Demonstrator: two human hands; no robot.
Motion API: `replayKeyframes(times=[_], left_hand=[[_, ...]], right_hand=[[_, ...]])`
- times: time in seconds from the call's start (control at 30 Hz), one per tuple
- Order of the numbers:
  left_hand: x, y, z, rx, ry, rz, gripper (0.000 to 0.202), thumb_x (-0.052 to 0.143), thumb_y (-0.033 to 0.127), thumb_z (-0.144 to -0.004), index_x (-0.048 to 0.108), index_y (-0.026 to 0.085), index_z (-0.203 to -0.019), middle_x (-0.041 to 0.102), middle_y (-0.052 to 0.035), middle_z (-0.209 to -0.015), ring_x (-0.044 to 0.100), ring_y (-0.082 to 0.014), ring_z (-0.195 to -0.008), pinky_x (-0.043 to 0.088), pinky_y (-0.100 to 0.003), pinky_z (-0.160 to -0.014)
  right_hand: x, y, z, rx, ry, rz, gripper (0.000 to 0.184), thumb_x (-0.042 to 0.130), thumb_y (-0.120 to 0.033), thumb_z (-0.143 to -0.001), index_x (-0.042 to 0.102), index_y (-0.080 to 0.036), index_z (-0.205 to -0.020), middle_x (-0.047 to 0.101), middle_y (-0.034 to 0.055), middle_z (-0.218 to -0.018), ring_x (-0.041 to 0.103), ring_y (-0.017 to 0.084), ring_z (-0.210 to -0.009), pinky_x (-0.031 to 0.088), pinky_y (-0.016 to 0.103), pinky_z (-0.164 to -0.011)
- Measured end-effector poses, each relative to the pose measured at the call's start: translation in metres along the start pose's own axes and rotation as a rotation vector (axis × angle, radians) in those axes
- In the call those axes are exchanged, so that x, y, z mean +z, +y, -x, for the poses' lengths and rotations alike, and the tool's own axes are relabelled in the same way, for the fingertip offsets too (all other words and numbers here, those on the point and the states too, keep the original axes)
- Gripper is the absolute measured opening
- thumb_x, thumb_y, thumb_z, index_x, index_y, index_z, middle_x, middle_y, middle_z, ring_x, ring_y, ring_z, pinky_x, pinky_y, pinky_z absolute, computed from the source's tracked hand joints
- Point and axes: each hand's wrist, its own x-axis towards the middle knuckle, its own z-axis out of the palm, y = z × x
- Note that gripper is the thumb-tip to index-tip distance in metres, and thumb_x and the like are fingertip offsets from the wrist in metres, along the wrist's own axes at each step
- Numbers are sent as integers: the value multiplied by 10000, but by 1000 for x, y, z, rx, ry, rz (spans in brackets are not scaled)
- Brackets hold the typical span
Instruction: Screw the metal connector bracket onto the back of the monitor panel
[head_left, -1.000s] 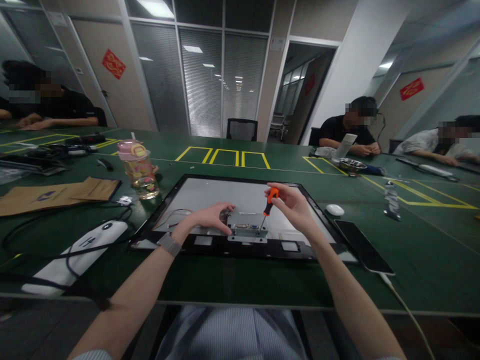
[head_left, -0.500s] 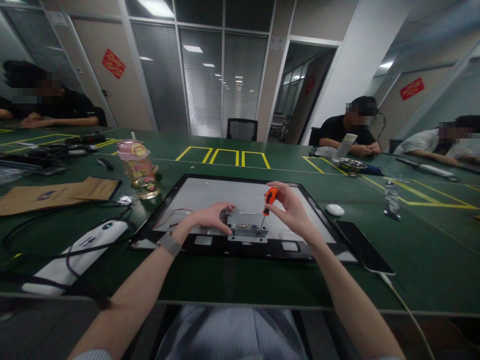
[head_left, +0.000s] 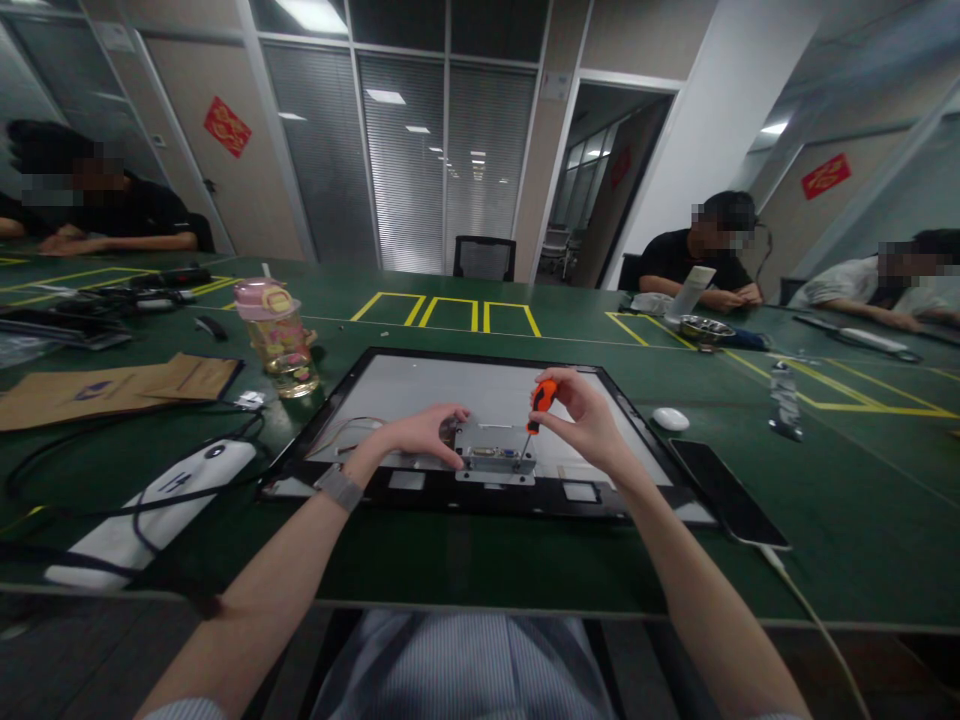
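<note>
A black-framed monitor panel (head_left: 420, 385) lies face down on the green table, its grey metal back up. A small metal connector bracket (head_left: 495, 452) sits near its front edge. My left hand (head_left: 420, 435) rests on the panel with fingers curled against the bracket's left end. My right hand (head_left: 589, 420) pinches an orange-handled screwdriver (head_left: 538, 398), held nearly upright with its tip down on the bracket's right side.
A pink drink bottle (head_left: 279, 340) and a brown paper bag (head_left: 112, 388) lie to the left, with a white device (head_left: 150, 510) wrapped in black cables. A white mouse (head_left: 670, 419) and a dark phone (head_left: 724, 492) lie right. Other people sit around the table.
My right hand has shifted its fingers slightly on the screwdriver handle, which stays over the same spot. My left hand has not moved.
</note>
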Motion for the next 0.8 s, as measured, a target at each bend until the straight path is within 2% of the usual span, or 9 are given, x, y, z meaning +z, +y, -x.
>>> replayKeyframes(times=[0.23, 0.3, 0.47, 0.53, 0.67, 0.8], left_hand=[[0, 4, 0, -28, -1, -6, 769, 814, 498, -511, 490, 231, -1155, 407, -91, -1381, 388, -308, -1265, 311, -447, -1053], [0, 5, 1, -25, 6, 1, 755, 819, 484, -509, 498, 231, -1143, 417, -88, -1375, 390, -308, -1262, 308, -448, -1055], [1, 7, 1, -12, 20, 1, 720, 830, 420, -510, 504, 213, -1119, 433, -98, -1366, 396, -301, -1262, 308, -430, -1060], [1, 7, 0, -13, 16, 2, 718, 828, 413, -516, 499, 211, -1122, 427, -103, -1371, 403, -298, -1258, 314, -427, -1056], [1, 5, 0, -6, 21, 8, 726, 827, 443, -510, 502, 218, -1119, 434, -97, -1368, 404, -302, -1260, 318, -430, -1050], [1, 2, 0, 1, 6, 30, 741, 821, 472, -513, 495, 231, -1134, 424, -87, -1380, 402, -299, -1264, 320, -428, -1045]], right_hand=[[0, -9, 0, 91, -229, -263, 341, 586, -233, -847, 488, -266, -1171, 595, 50, -986, 604, 181, -906, 520, 374, -789], [0, -9, 0, 77, -204, -249, 308, 601, -231, -837, 522, -266, -1133, 590, 48, -996, 592, 180, -927, 510, 363, -801], [-3, -1, -1, 44, 36, -144, 74, 614, -267, -828, 658, -242, -881, 587, 23, -885, 579, 154, -831, 501, 305, -729], [-4, 1, -1, 57, 43, -166, 121, 602, -278, -837, 669, -254, -934, 621, 27, -901, 600, 159, -827, 508, 322, -745], [-1, 2, -1, 81, -12, -235, 233, 517, -305, -891, 627, -266, -1093, 666, 51, -982, 617, 194, -951, 485, 401, -877], [0, 2, -1, 50, 2, -201, 167, 556, -302, -867, 661, -272, -994, 637, 44, -1012, 593, 190, -976, 488, 372, -857]])
